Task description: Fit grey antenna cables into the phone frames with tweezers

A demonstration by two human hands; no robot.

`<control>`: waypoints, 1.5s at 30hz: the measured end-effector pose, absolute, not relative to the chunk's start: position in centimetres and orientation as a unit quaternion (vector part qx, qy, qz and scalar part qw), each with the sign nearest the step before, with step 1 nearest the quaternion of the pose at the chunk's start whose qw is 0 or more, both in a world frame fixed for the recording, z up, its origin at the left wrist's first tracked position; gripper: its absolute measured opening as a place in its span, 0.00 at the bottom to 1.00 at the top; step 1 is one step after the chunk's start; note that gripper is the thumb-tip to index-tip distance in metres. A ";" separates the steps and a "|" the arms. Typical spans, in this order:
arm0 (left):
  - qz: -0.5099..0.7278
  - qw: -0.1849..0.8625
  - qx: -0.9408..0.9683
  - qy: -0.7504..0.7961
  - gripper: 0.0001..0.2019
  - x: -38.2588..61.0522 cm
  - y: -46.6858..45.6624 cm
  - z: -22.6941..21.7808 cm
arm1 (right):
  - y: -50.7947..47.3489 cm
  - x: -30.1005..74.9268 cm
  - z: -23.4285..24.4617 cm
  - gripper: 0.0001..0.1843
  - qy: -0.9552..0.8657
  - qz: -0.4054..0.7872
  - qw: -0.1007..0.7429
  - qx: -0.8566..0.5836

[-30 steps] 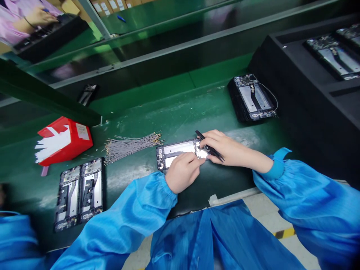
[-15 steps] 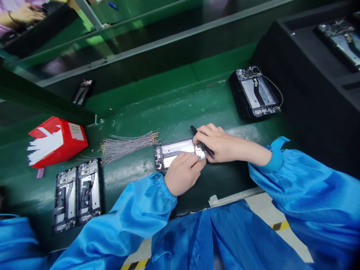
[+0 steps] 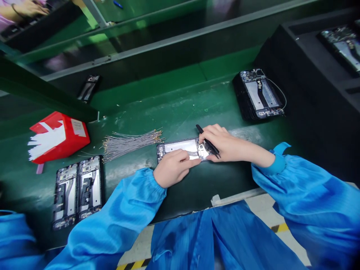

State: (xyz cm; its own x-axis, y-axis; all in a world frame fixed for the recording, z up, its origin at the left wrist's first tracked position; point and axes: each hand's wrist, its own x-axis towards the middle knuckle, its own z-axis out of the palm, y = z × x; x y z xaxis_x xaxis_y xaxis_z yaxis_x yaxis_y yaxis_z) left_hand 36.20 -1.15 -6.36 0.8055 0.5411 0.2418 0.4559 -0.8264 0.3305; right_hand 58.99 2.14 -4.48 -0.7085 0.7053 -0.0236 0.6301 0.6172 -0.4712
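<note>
Shifted leftward along the opened phone (image 3: 184,144) since half a second ago: left hand (image 3: 172,168), index finger now stretched out straight toward the circuit-board end, other fingers curled. Right hand (image 3: 225,141) little changed, at that same end. Phone flat on the green bench (image 3: 174,108), lying lengthwise under both hands, board to the right, pale panel mid-body partly covered by the left hand. Left fingertips at the near edge; cannot tell whether pinching anything. Right fingers closed around black tweezers (image 3: 207,140), forked end angled toward the near right; index fingertip and thumb at the board end. Just beside the phone's left end: bundle of thin grey cables (image 3: 131,145), gold-coloured tips. Farther left, red box (image 3: 74,140) with white strips (image 3: 50,140) sticking out; nearer, two opened phones (image 3: 90,187) side by side. Far right, stack of opened phones (image 3: 260,93), thin cable (image 3: 283,92) looped off the top one; beside it, large black tray (image 3: 312,86).
</note>
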 end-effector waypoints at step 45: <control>0.216 0.202 0.909 0.293 0.16 36.5 -1.1 -6.3 | 2.6 57.6 -3.8 0.22 -0.893 0.221 0.022 -0.392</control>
